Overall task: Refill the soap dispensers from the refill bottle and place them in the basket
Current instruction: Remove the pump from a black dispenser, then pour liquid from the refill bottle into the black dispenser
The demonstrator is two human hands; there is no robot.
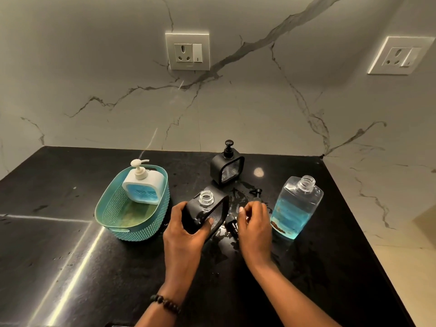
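Gripping the open black dispenser (204,214) by its side, left hand (186,230) tilts it on the wet bench (70,267). Right hand (253,224) pinches its pump (232,226), just beside. Refill bottle (296,206) stands uncapped, right of it. White dispenser (142,186) sits in the basket (111,223); second black dispenser (227,167) behind. Risks: slippery grip dropping it, right elbow toppling the bottle, pump tube missing the neck.

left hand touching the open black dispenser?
Touching. The head view shows the left hand gripping the open black dispenser, with fingers on its left side and the thumb pressed on its front face.
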